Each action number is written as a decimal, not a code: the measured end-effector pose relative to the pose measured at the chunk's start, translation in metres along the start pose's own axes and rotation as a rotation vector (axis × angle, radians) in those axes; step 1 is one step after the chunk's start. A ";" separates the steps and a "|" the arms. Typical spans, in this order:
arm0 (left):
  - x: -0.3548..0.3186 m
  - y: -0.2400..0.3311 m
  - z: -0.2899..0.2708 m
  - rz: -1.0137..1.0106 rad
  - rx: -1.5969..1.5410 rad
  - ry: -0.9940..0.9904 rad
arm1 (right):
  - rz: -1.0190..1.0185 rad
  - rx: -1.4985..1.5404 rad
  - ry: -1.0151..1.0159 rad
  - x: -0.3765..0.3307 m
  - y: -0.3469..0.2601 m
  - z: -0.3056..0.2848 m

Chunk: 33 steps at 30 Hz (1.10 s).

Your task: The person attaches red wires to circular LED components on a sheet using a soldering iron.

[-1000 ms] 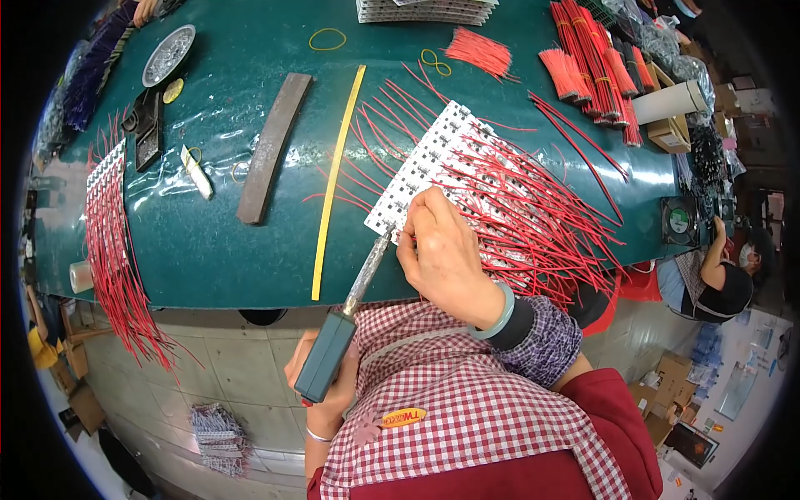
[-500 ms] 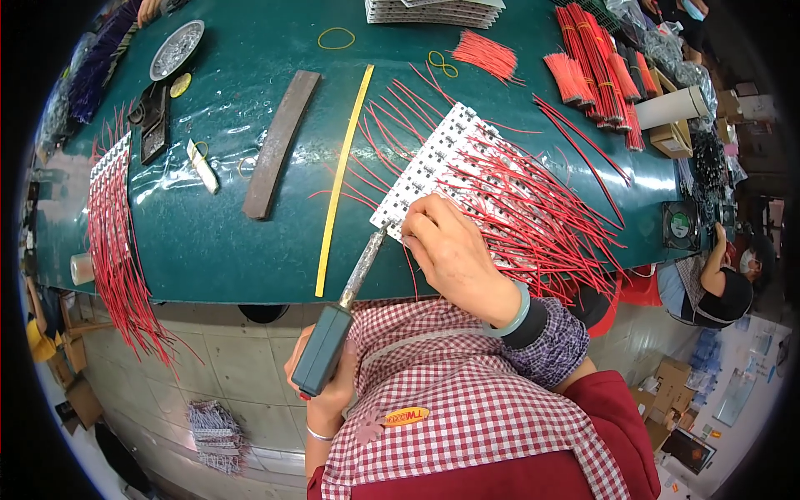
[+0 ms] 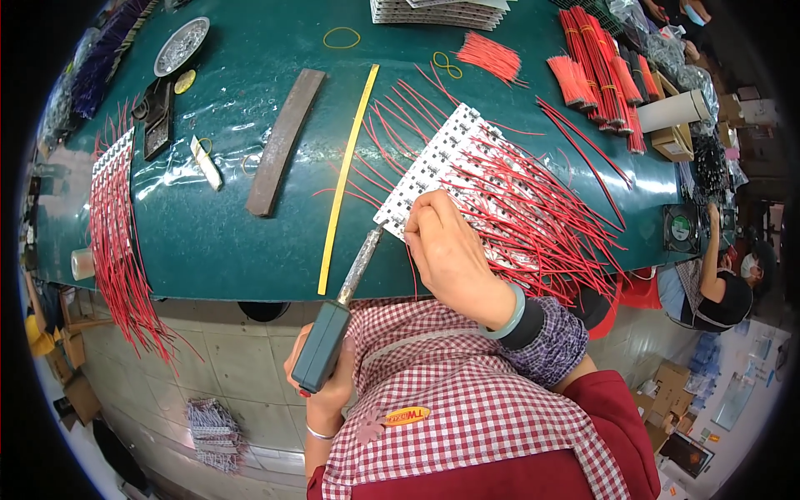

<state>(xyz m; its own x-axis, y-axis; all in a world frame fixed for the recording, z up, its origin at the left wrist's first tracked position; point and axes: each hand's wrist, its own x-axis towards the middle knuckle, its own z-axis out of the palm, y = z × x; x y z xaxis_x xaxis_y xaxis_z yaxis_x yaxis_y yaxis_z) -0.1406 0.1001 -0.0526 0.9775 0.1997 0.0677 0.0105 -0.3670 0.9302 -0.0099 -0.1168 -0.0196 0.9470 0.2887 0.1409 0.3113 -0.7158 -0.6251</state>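
both hands are busy: the left hand [image 3: 327, 385] grips the soldering iron [image 3: 342, 310], the right hand [image 3: 450, 250] pinches a red wire [image 3: 533, 218] on the white board [image 3: 442, 167]. since earlier, little has shifted; the iron's tip stays just left of the right hand, at the board's near edge on the green counter [image 3: 225, 242].

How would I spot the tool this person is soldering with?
Start at the green table and find its near edge. There the left hand grips a soldering iron pointing up at the white circuit panel. It alone has a chunky teal handle and a grey metal tip.
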 end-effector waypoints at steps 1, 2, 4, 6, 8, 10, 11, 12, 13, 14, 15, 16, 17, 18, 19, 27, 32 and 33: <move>0.000 0.000 0.000 -0.003 0.001 0.000 | 0.046 0.061 -0.014 0.000 -0.002 0.000; 0.000 0.000 0.000 -0.003 0.000 -0.001 | 0.047 0.060 -0.013 -0.001 -0.003 0.002; 0.000 0.000 0.001 -0.003 0.000 -0.001 | 0.022 0.035 0.022 -0.003 -0.003 0.008; -0.002 -0.003 0.001 -0.007 0.000 0.004 | 0.007 -0.024 0.004 -0.004 -0.004 0.010; -0.002 -0.004 0.001 -0.011 0.002 0.009 | -0.009 -0.082 -0.015 -0.005 -0.005 0.011; -0.002 -0.004 0.001 -0.004 -0.001 0.015 | -0.049 -0.159 -0.008 -0.006 -0.004 0.011; -0.001 -0.003 0.001 -0.004 -0.001 0.015 | -0.049 -0.158 -0.008 -0.006 -0.004 0.011; -0.001 -0.003 0.001 0.001 0.000 0.012 | -0.051 -0.160 -0.016 -0.007 -0.003 0.010; -0.001 -0.002 0.001 0.006 0.001 0.010 | -0.052 -0.162 -0.024 -0.007 -0.003 0.010; 0.000 -0.002 0.000 0.006 0.001 0.010 | -0.052 -0.163 -0.024 -0.007 -0.003 0.010; 0.000 -0.001 0.000 0.010 0.005 0.008 | -0.047 -0.134 -0.020 -0.007 -0.002 0.010; 0.000 0.000 0.000 0.013 0.009 0.006 | -0.043 -0.106 -0.016 -0.007 -0.002 0.010; 0.000 0.000 0.000 0.011 0.010 0.008 | -0.045 -0.104 -0.019 -0.006 -0.002 0.009; 0.000 0.002 -0.001 0.002 0.008 0.011 | -0.058 -0.085 -0.021 -0.006 -0.001 0.008; 0.000 0.002 -0.001 -0.007 0.005 0.014 | -0.071 -0.065 -0.023 -0.005 -0.001 0.008; 0.004 0.006 -0.001 0.025 0.006 -0.010 | -0.022 -0.034 0.063 -0.003 0.003 0.012; 0.007 0.010 0.000 0.020 0.010 -0.056 | 0.035 -0.034 -0.006 -0.001 -0.001 0.007; 0.008 0.010 0.000 0.031 0.013 -0.062 | 0.030 -0.038 -0.008 -0.001 -0.001 0.006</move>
<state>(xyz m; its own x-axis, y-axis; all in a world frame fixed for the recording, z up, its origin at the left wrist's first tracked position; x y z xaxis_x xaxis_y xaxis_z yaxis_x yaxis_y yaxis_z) -0.1326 0.0977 -0.0429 0.9885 0.1320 0.0736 -0.0175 -0.3840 0.9232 -0.0117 -0.1129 -0.0239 0.9553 0.2718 0.1166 0.2858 -0.7476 -0.5995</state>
